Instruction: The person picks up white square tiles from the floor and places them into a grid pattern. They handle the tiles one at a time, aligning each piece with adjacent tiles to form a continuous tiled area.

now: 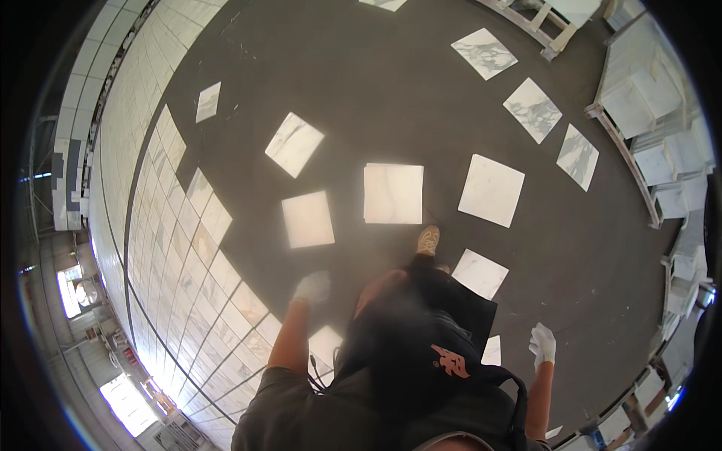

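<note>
I stand on a dark floor (361,90) strewn with loose white marble tiles. My left hand (312,287), in a white glove, hangs at my side with the fingers curled and nothing in it. Nearest to it is a square tile (307,219) lying flat just ahead. My right hand (541,343), also gloved in white, swings out to the right with its fingers apart and empty. A larger square tile (392,193) lies straight in front of my shoe (429,240). Another tile (480,273) rests beside my right leg.
A wide laid field of polished marble tiles (188,248) covers the floor on the left. More loose tiles (491,189) are scattered ahead and to the right. Wooden pallets stacked with white tiles (647,98) line the right side.
</note>
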The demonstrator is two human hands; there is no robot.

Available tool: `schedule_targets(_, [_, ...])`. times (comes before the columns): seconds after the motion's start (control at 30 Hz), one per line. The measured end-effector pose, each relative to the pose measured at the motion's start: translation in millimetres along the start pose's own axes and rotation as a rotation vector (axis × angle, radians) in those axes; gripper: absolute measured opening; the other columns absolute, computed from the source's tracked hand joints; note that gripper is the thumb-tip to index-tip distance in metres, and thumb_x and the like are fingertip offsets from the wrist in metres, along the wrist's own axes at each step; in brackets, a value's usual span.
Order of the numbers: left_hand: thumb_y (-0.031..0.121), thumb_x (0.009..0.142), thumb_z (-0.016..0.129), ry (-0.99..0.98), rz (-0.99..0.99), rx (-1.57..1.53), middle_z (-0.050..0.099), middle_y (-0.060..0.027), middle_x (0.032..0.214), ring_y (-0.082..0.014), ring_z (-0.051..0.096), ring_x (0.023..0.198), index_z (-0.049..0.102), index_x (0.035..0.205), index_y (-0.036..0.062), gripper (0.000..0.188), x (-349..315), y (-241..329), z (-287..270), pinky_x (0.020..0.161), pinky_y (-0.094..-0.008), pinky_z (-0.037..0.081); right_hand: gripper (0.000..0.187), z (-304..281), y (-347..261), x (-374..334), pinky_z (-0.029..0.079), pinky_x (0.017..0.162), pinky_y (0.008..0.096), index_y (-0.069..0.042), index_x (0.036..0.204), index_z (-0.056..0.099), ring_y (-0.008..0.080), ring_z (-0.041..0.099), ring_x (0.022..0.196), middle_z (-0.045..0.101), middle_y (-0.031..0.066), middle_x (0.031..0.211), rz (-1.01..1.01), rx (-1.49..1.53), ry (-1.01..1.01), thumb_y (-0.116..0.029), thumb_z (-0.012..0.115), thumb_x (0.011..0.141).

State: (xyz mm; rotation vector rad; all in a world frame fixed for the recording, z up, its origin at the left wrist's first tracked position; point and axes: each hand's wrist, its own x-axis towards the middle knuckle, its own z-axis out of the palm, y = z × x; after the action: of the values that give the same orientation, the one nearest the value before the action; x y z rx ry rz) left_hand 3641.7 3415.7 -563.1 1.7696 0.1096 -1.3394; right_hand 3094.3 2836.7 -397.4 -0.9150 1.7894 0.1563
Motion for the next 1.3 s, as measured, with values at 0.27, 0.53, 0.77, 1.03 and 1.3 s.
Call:
schedule_targets(0.27, [0.018,0.093,0.067,0.151,-0.186,-0.008,0.069,-0.0094,0.125,-0.0185,0.067,0.104,0.07,0.126,0.0087,0.035,35,130,119,0.087,-0.0321,0.055,0.049,24,-104,45,0.046,0.056,0.0244,-0.003,0.138,0.058,0.0097,0.057,0.069,0.06,-0.0024,0.091,0.024,-0.005,-0.075,-0.014,0.068,0.092])
schedule_targets(0.53, [0.021,0.093,0.069,0.269,-0.188,-0.222,0.07,-0.0064,0.116,-0.0156,0.066,0.093,0.062,0.136,0.0054,0.046,71,219,217,0.082,-0.0313,0.055,0.051,10,-230,134,0.045,0.054,0.0212,0.0,0.142,0.052,0.0082,0.058,0.067,0.06,-0.0011,0.087,-0.075,0.076,-0.31,-0.014,0.068,0.096])
schedule_targets(0.77, [0.021,0.093,0.067,0.302,-0.238,-0.13,0.068,-0.0059,0.12,-0.0151,0.065,0.102,0.059,0.141,0.0062,0.05,155,204,323,0.09,-0.0317,0.053,0.056,45,-283,311,0.054,0.077,0.0308,-0.003,0.143,0.052,0.0126,0.063,0.088,0.064,0.0006,0.106,0.091,-0.118,-0.482,-0.024,0.07,0.094])
schedule_targets(1.03, [0.031,0.093,0.061,0.105,-0.144,0.467,0.05,-0.0169,0.153,-0.0291,0.048,0.14,0.05,0.148,0.0036,0.062,411,145,451,0.117,-0.0359,0.036,0.06,143,-230,519,0.053,0.098,0.038,-0.005,0.147,0.05,0.0264,0.063,0.12,0.06,0.0112,0.135,0.108,-0.206,-0.397,-0.025,0.072,0.094])
schedule_targets(1.3, [0.044,0.087,0.06,0.15,-0.232,0.6,0.05,-0.0235,0.15,-0.0403,0.046,0.139,0.039,0.154,0.0053,0.08,572,100,515,0.116,-0.0439,0.037,0.07,241,-153,655,0.037,0.111,0.0413,-0.007,0.155,0.041,0.0202,0.046,0.133,0.048,0.0053,0.148,-0.03,-0.168,-0.378,-0.028,0.068,0.094])
